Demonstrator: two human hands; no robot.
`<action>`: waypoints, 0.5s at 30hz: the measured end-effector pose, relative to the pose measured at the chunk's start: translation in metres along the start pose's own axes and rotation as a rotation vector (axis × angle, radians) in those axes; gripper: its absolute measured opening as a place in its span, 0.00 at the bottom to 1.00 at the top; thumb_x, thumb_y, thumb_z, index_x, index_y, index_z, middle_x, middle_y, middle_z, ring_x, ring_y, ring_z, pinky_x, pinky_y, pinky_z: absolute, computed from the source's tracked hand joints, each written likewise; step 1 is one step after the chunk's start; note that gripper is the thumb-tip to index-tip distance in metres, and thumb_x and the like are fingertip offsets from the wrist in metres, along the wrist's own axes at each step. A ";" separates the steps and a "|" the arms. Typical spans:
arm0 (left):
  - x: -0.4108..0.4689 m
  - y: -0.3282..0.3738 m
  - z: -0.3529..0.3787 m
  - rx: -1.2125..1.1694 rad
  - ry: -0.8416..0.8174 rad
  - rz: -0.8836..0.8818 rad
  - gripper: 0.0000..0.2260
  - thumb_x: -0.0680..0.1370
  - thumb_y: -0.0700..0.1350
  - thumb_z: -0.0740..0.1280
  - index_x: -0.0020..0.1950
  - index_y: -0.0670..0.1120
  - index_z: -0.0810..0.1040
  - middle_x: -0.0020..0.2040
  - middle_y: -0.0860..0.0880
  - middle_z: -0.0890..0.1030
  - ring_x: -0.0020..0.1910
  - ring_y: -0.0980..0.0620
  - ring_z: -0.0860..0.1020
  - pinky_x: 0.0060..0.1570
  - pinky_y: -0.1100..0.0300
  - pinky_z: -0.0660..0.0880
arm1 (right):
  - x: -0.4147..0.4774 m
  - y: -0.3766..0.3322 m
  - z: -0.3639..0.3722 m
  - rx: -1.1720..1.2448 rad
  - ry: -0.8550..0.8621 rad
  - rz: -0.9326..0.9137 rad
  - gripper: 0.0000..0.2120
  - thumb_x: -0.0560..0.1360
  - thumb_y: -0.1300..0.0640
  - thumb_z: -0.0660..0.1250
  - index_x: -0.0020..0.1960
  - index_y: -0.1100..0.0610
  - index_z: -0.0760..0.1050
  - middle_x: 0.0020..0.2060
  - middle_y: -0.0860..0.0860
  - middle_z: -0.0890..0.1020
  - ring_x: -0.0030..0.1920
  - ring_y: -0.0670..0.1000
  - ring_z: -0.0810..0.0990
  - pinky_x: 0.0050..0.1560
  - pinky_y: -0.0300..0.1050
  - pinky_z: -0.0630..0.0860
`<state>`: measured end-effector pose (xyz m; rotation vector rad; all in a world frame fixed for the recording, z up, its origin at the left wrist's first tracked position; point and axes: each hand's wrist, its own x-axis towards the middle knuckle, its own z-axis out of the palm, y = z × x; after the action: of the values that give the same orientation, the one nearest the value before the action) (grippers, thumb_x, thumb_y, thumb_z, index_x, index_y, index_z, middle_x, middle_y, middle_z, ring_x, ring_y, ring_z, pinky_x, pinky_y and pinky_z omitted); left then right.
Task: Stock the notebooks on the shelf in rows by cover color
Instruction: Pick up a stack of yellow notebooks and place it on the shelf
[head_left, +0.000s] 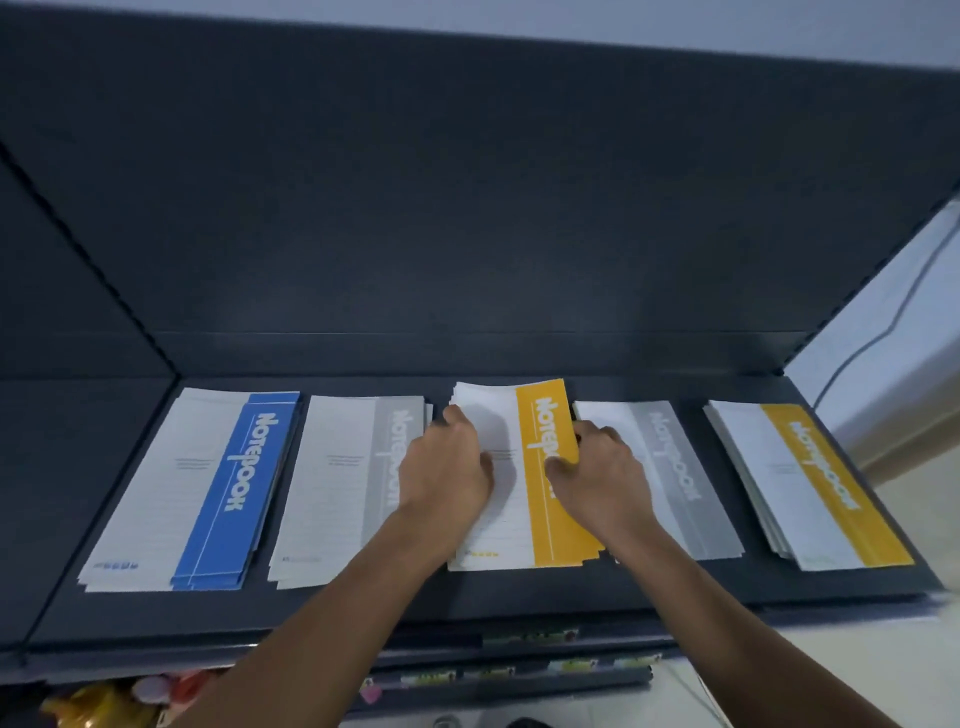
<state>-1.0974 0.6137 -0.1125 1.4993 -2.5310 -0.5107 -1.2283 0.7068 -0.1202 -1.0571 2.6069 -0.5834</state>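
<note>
**Student:** What lies on the dark shelf (363, 603), read from left to right?

**Instructor:** Five stacks of notebooks, side by side in one row. Farthest left of the middle yellow stack (556, 525) is the blue stack (208, 493). Just beside its left edge lies the left grey stack (337, 483). Just beside its right edge is the right grey stack (680, 483), and farthest right, well apart from it, is the right yellow stack (815, 488).

**Student:** How are they oriented?

**Instructor:** Each lies flat, long axis running from the shelf's front edge toward its back panel. The coloured band runs along the right side of every cover. The title is printed lengthwise, its first letter toward the back.

**Student:** And the hands?

**Instructor:** Both are on the middle yellow stack. The left hand (447, 467) grips its left edge, fingers curled over that edge, thumb on the white cover. The right hand (597, 467) grips its right edge, fingers curled over it, thumb pressed on the yellow band.
</note>
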 end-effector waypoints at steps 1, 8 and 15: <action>0.000 0.002 0.002 0.006 0.013 -0.007 0.17 0.80 0.48 0.66 0.64 0.41 0.68 0.54 0.43 0.80 0.52 0.42 0.80 0.45 0.51 0.76 | 0.003 0.001 0.001 -0.010 -0.013 -0.003 0.12 0.78 0.52 0.65 0.60 0.54 0.76 0.48 0.51 0.76 0.42 0.53 0.79 0.40 0.47 0.76; 0.003 0.004 0.009 0.097 0.038 -0.004 0.17 0.80 0.49 0.66 0.65 0.41 0.69 0.56 0.44 0.79 0.54 0.45 0.79 0.45 0.55 0.77 | 0.016 0.003 0.000 -0.111 -0.087 -0.085 0.12 0.77 0.51 0.67 0.59 0.52 0.73 0.46 0.48 0.77 0.44 0.51 0.78 0.42 0.45 0.76; 0.000 0.010 0.011 0.156 0.039 -0.031 0.17 0.80 0.49 0.66 0.65 0.43 0.69 0.58 0.45 0.78 0.54 0.46 0.80 0.46 0.55 0.78 | 0.022 0.015 -0.007 -0.144 -0.108 -0.159 0.12 0.78 0.50 0.68 0.60 0.53 0.74 0.48 0.49 0.79 0.48 0.50 0.80 0.46 0.44 0.78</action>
<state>-1.1089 0.6206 -0.1189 1.5857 -2.5734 -0.2905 -1.2551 0.7033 -0.1235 -1.3116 2.5179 -0.3651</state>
